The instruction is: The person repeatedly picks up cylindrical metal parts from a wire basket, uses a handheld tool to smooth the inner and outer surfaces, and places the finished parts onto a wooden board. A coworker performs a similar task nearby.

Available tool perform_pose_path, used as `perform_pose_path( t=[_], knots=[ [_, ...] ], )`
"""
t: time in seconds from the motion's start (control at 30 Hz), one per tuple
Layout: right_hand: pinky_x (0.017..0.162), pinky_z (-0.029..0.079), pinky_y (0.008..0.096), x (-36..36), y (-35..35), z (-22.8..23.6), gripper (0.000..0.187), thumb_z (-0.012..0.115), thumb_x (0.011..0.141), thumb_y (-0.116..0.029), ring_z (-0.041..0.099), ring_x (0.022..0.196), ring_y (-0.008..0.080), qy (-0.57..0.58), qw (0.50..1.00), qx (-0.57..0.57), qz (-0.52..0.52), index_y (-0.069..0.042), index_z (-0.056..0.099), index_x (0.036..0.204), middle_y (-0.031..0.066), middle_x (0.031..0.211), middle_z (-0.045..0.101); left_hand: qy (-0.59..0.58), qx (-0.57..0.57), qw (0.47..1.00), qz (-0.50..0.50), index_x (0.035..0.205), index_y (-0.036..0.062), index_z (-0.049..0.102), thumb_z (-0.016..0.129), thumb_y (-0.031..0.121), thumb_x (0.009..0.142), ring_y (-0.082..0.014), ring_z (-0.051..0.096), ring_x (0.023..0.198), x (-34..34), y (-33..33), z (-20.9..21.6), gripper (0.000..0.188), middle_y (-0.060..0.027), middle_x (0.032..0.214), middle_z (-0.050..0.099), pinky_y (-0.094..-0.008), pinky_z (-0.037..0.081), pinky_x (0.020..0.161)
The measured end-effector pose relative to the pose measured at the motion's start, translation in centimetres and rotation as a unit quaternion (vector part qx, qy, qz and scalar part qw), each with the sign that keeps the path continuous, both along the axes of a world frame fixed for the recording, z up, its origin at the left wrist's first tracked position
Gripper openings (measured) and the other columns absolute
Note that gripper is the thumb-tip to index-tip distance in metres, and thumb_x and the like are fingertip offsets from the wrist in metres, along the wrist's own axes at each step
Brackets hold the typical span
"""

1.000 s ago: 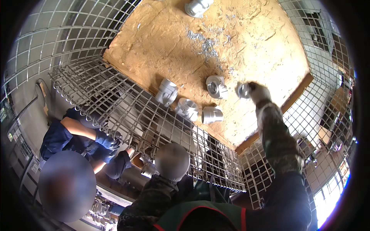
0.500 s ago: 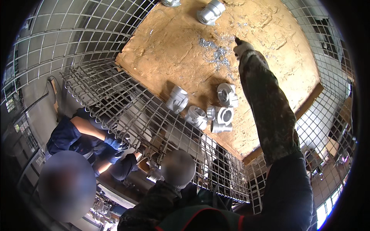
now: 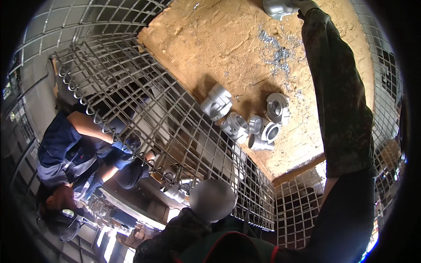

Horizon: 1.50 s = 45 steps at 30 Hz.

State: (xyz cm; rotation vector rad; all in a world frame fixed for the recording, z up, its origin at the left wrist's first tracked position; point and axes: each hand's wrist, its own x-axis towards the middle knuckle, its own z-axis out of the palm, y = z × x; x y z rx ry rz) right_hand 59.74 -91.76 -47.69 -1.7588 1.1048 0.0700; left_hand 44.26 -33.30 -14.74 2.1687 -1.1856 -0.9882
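Head view: your right hand [image 3: 302,5] grips a metal fitting [image 3: 277,8].
Your left hand is out of sight; five fittings [image 3: 247,122] lie on the board [image 3: 197,48].

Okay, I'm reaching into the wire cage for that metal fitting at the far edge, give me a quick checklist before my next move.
1. Right hand on the far metal fitting: touching it; a full grip, cannot tell.
2. Left hand in sight: not ok, out of view.
3. Cluster of fittings clear of the sleeve: ok, lying apart on the board.
4. Metal shavings near the reach path: not ok, scattered beside the arm.
5. Co-worker in blue gloves outside the cage wall: ok.
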Motion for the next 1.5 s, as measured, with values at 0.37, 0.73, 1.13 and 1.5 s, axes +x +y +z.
perform_pose_path(
  t=[0.37, 0.73, 1.13, 1.5],
  knots=[
    [0.049, 0.048, 0.0280, -7.6, 15.4, 17.5, 0.034, 0.074, 0.078, -0.020, 0.057, 0.058, 0.0115, 0.098, 0.973, 0.191, 0.088, -0.003, 0.067, 0.107, 0.0047, 0.077, 0.065, 0.014, 0.001, 1.000, 0.014, 0.052, 0.0147, 0.041, 0.067, 0.027, 0.082, -0.0219, 0.049, 0.036, -0.2, 0.4, -0.1, 0.041, -0.0034, 0.041, 0.043, -0.0373, 0.037, 0.036],
    [0.094, 0.049, 0.0425, -14.4, 5.4, -2.0, 0.060, 0.055, 0.088, -0.018, 0.061, 0.112, 0.0346, 0.441, 0.862, -0.202, 0.148, -0.007, 0.036, 0.144, 0.0195, 0.129, 0.057, 0.000, 0.057, 0.997, 0.056, 0.051, 0.0137, 0.044, 0.066, 0.023, 0.085, -0.0231, 0.049, 0.036, -0.7, -0.5, 0.3, 0.041, -0.0058, 0.042, 0.045, -0.0385, 0.036, 0.037],
    [0.094, 0.049, 0.0427, -16.5, 6.8, -2.4, 0.056, 0.050, 0.091, -0.020, 0.060, 0.112, 0.0351, 0.442, 0.875, -0.156, 0.118, -0.007, 0.035, 0.144, 0.0198, 0.130, 0.056, 0.160, 0.047, 0.941, 0.293, 0.143, -0.0021, 0.029, 0.069, 0.033, 0.086, -0.0350, 0.045, 0.125, 10.4, -27.1, -3.3, 0.078, -0.0266, 0.138, 0.042, -0.0384, 0.037, 0.107],
    [0.094, 0.049, 0.0429, -17.3, 7.0, -3.5, 0.053, 0.045, 0.094, -0.023, 0.060, 0.113, 0.0355, 0.421, 0.882, -0.179, 0.116, -0.007, 0.035, 0.144, 0.0200, 0.131, 0.056, -0.223, 0.079, 0.966, 0.101, 0.142, 0.0061, 0.034, 0.076, 0.056, 0.071, -0.0385, 0.058, 0.113, 34.4, -41.5, -22.8, 0.097, -0.0234, 0.129, 0.056, -0.0442, 0.046, 0.098]
  ],
)
